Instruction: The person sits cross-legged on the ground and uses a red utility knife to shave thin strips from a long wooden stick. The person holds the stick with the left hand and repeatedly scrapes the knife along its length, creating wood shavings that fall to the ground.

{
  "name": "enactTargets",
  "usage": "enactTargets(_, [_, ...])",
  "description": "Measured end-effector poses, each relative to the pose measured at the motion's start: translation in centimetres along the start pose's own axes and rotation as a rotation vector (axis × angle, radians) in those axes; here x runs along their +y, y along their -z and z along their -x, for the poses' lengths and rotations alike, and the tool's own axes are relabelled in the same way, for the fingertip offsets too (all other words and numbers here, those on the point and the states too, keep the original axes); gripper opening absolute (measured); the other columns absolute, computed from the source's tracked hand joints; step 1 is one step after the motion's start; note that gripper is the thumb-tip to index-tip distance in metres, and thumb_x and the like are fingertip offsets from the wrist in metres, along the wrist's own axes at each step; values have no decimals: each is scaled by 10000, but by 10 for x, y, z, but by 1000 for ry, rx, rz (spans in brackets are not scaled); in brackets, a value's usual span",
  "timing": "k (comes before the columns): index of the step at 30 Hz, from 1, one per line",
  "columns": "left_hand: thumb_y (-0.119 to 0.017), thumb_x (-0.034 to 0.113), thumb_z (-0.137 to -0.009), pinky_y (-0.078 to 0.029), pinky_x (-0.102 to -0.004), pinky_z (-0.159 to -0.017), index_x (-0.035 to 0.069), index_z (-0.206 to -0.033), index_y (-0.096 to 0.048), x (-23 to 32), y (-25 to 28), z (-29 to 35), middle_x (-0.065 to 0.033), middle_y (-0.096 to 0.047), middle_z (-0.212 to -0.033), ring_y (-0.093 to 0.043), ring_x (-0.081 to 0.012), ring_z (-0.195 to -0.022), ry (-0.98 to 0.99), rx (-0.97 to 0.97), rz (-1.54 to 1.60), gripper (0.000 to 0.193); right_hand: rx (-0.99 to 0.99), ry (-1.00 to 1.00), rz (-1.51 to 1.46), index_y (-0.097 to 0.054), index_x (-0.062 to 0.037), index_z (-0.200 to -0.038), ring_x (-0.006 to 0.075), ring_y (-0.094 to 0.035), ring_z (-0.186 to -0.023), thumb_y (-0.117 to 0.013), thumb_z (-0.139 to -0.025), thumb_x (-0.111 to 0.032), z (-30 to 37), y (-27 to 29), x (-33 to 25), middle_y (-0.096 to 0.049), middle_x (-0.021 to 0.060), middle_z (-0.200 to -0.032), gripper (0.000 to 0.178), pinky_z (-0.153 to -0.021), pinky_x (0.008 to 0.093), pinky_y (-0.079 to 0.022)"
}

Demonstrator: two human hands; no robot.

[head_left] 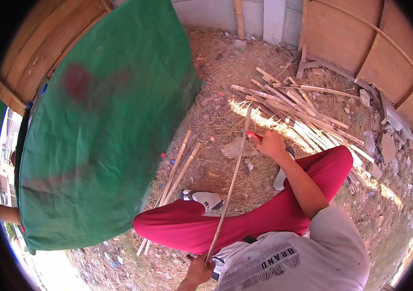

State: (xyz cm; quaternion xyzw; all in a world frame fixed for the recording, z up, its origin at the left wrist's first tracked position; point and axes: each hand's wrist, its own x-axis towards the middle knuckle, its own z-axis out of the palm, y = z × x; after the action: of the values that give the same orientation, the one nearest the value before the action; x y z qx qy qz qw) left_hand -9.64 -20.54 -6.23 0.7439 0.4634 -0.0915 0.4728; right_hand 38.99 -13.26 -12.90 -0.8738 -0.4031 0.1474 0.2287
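My left hand [198,269] is closed around the lower end of a long, thin bamboo strip [229,194]. The strip slants up and away from me across my lap. Near its far end my right hand [270,144] grips a small red-handled knife [254,135], held against the strip's right side. Its blade is too small to make out clearly. Both of my feet rest on the straw-strewn ground, with my legs bent outward and a flat stone [235,148] beneath the strip's upper half.
Many split bamboo strips [303,116] lie heaped at the right, beyond my right knee. A few more sticks [181,167] lie left of the strip. A big green sheet [114,121] hangs at the left. Wooden panels [342,34] stand at the back right, with rubble [388,148] along their base.
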Motion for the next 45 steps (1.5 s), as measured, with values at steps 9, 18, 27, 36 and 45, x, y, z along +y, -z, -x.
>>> enactTargets(9, [-652, 158, -911, -523, -467, -691, 9, -958, -617, -7, 27, 50, -195, -666, -826, -672, -369, -785, 14, -128, -52, 161, 36, -133, 66, -797, -217, -1152, 344, -729, -756, -589, -985, -533, -19, -22, 27, -735, 157, -767, 414, -744, 461, -581])
enactTargets(18, [-632, 172, -918, -507, -532, -687, 0, -1023, -633, -27, 32, 52, -246, -649, -836, -658, -434, -809, -14, 40, -20, 202, -63, -247, -501, -742, -82, -1201, 209, -601, -579, -560, -1022, -540, -30, -35, 50, -659, 88, -726, 525, -571, 352, -501])
enactTargets(27, [-745, 76, -888, -314, -280, -490, 92, -779, -478, 12, 0, -30, 59, -434, -606, -388, -48, -552, 113, 169, 451, 289, -713, -434, -1586, -507, 1, -1399, 58, -431, -555, -423, -1117, -381, -14, -13, 36, -563, -3, -813, 482, -470, 224, -367])
enactTargets(36, [-752, 101, -901, -288, -274, -480, 102, -787, -495, 26, -1, -40, 76, -428, -609, -374, -33, -557, 99, 107, 408, 282, -618, -373, -1454, -500, -56, -1167, 97, -486, -554, -427, -1104, -293, -9, -15, 38, -687, 126, -930, 255, -474, 253, -420])
enactTargets(45, [-761, 124, -900, -290, -278, -488, 77, -791, -505, 27, -12, -39, 66, -413, -611, -374, -39, -569, 164, 100, 418, 282, -655, -372, -1479, -510, 10, -1397, 117, -548, -660, -438, -1083, -249, -11, -18, 36, -688, 112, -1035, 414, -603, 257, -483])
